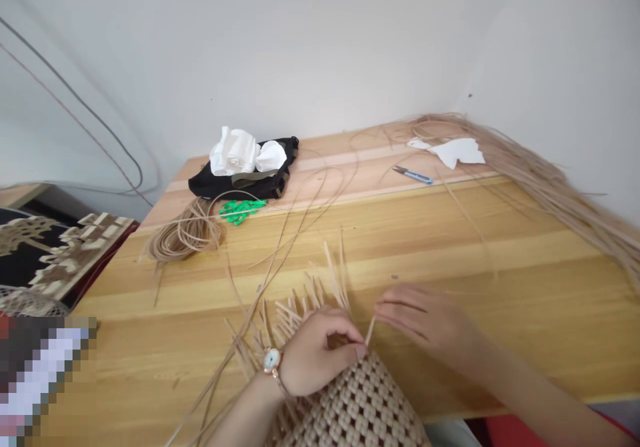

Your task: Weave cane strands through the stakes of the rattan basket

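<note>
A woven basket of pale cane strips [360,407] sits at the bottom of the view, tilted toward me, with several loose stakes [305,300] fanning out from its upper edge. My left hand [320,350], a watch [272,361] on its wrist, is closed over that edge and holds the weave. My right hand [425,320] is beside it, its fingertips pinching a single upright cane strip [371,331] that rises from the weave. Part of the basket is hidden behind my left hand.
On the wooden table [500,287] are a cane coil [187,233], a black bag [240,183] with white tissue [235,153], green plastic pieces [243,210], blue-handled snips [413,175], white paper [455,150] and a long cane bundle [550,187]. A patterned mat [50,253] lies beyond the left edge.
</note>
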{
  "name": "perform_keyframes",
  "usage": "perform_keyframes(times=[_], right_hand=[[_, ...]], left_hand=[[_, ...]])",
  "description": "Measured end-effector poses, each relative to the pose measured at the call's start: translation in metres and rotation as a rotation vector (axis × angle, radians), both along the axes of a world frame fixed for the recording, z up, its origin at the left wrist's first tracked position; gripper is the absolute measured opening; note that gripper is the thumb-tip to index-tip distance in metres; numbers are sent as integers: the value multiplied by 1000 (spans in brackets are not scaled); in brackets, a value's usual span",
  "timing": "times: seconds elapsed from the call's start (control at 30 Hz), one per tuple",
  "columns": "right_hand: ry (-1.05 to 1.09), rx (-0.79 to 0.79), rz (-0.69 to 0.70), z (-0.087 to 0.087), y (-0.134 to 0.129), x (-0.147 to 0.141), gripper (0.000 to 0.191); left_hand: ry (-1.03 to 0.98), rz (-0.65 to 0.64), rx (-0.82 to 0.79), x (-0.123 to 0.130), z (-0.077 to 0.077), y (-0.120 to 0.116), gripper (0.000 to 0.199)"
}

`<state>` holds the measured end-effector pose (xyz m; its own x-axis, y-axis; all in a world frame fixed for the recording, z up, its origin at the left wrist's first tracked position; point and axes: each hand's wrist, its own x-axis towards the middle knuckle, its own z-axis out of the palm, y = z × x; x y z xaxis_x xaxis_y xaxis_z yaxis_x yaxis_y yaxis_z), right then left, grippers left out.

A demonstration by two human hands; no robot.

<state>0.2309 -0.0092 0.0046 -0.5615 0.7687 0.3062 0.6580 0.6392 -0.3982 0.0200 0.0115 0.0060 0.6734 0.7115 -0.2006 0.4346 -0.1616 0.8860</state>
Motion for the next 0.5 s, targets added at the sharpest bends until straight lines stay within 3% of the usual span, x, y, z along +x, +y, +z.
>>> perform_keyframes(times=[0.1, 0.17, 0.33, 0.5], right_hand=[[102, -82, -137, -10, 5, 4, 27], [131, -250, -220, -11, 3, 1, 23], [241, -745, -286, 9, -11, -21, 23], [460, -977, -338, 18, -16, -39, 21]], left_hand=[[-101, 60, -84, -3, 1, 1, 16], [-142, 82, -119, -6, 2, 1, 17], [-190, 103, -150, -12, 7, -1, 16], [-189, 136, -127, -11, 14, -7, 16]])
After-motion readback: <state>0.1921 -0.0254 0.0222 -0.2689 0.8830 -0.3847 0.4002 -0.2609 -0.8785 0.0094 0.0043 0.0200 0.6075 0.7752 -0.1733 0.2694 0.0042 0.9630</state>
